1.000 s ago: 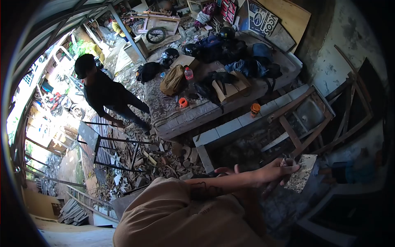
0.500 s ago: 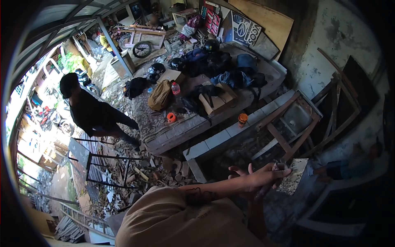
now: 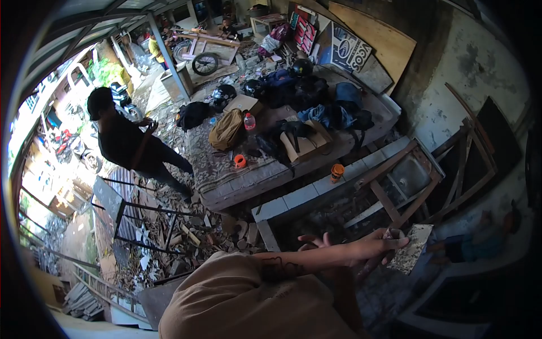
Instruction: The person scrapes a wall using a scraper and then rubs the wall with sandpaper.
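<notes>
My left hand (image 3: 384, 243), at the end of the tattooed forearm, is closed on a flat rectangular plate (image 3: 411, 250). The plate is speckled pale grey and dark, and my thumb presses on its near edge; its exact kind is unclear. Behind that forearm, my right hand (image 3: 316, 241) shows only partly, its fingers spread and pointing left, with nothing visible in them. The forearm hides its palm. Both hands are in the air in front of my brown shirt (image 3: 243, 296).
A mattress (image 3: 226, 192) bears bags, helmets, a cardboard box (image 3: 307, 144) and a bottle. An orange cup (image 3: 337, 172) stands on a tiled ledge (image 3: 299, 195). Rubble (image 3: 197, 231) and a black metal frame (image 3: 149, 237) lie left. One person (image 3: 130, 135) stands left, another (image 3: 474, 234) is right.
The view has shifted slightly, so most of the scene sits a little farther right. The plate stays in my left hand. The standing person on the left now has a forearm raised.
</notes>
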{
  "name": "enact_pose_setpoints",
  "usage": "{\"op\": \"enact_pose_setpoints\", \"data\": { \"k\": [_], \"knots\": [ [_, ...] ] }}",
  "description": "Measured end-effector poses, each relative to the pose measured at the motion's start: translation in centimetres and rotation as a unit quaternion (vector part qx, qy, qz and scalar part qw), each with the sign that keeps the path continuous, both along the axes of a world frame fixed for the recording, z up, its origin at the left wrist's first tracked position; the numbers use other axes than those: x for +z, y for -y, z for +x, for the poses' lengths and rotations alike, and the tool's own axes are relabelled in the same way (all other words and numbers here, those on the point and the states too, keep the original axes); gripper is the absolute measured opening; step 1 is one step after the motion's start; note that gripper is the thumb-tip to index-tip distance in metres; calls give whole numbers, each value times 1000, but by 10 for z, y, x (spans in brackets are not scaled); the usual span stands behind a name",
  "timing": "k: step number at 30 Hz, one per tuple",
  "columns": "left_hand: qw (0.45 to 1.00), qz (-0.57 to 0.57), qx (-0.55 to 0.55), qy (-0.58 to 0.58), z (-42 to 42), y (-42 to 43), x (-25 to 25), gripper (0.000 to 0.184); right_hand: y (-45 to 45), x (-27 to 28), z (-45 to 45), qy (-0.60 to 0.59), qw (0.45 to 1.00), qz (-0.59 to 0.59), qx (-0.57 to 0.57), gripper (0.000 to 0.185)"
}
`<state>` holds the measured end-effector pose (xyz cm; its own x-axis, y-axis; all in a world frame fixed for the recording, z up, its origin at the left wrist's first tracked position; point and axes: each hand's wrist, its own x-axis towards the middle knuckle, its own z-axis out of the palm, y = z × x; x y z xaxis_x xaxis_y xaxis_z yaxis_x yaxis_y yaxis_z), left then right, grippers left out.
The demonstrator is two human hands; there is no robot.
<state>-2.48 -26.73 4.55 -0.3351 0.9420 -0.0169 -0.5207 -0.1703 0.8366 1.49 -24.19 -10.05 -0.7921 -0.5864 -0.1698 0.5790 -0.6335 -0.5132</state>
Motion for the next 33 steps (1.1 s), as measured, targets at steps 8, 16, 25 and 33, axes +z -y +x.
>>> {"op": "enact_pose_setpoints", "data": {
  "k": [8,16,25,33],
  "knots": [
    [1000,-1,21,-9,-9,26,18,35,-4,36,-12,21,956,-288,51,80],
    [999,-7,21,25,-11,29,22,31,14,25,-12,-30,991,-92,90,80],
    [998,-9,52,22,-19,36,15,28,29,37,-29,49,964,-252,75,76],
    [995,-22,100,8,-25,47,8,29,35,23,-25,53,965,-250,57,74]
  ]
}}
